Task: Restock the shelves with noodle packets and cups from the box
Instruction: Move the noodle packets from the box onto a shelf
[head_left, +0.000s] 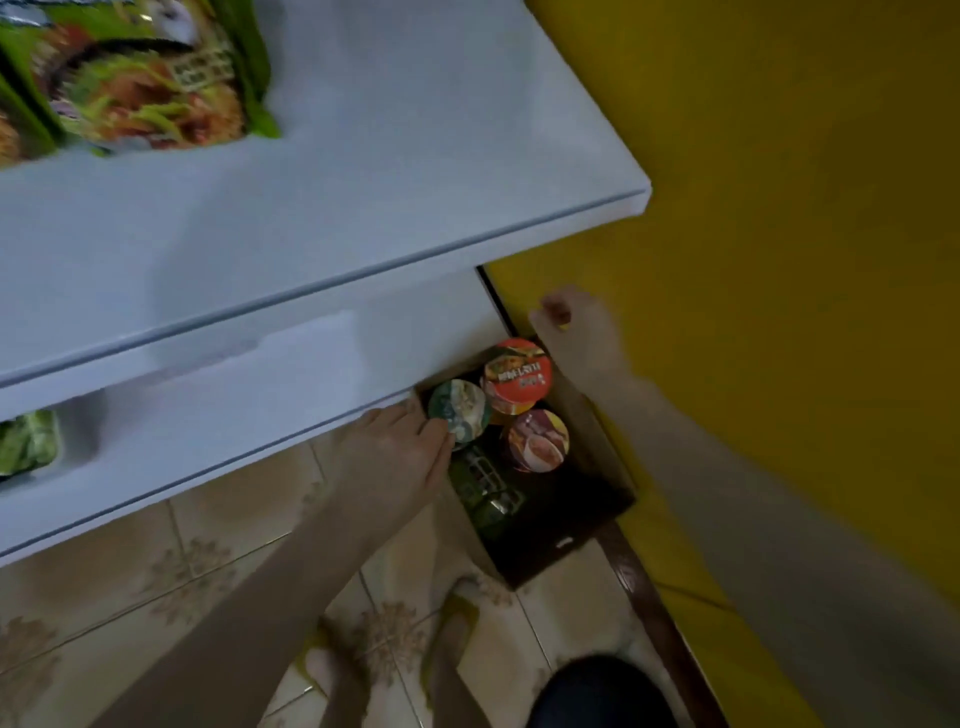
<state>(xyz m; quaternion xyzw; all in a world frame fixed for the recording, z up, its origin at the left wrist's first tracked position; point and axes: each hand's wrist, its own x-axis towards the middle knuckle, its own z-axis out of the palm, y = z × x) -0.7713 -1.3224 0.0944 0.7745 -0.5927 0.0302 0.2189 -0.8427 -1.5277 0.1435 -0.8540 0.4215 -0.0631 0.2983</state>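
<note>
Nearest the lens, a dark-clothed knee (597, 691) is recorded at the bottom edge, beside two feet in yellow-green slippers (457, 623) on the patterned beige tiled floor (208, 545). A brown cardboard box (576, 540) is found open on that floor, set in the narrow gap between the shelf unit's corner and the yellow wall (779, 208). Its far end is partly overhung by the edge of the white lower shelf (208, 415).

Three cups are packed close and upright at the box's far end: a green-lidded round noodle cup (460, 413), a red-lidded round noodle cup (517, 376) and a purple-lidded round noodle cup (535, 441). A green plastic noodle packet (485, 488) is lodged just on the near side of them, and the box's dark bottom is exposed beyond it.

The left hand (400, 452) is placed at the box's left rim, its fingers (441, 441) extended and touching the green-lidded cup, not curled round it. The right hand (576, 332) is held at the box's far right corner, close to the wall. It is blurred, so whether its fingers grip anything cannot be told.

On the white upper shelf (363, 182), large green noodle packets (145, 78) are stood at the left, with bare surface up to the right edge. One small green packet (28, 441) is noted on the lower shelf, far left.
</note>
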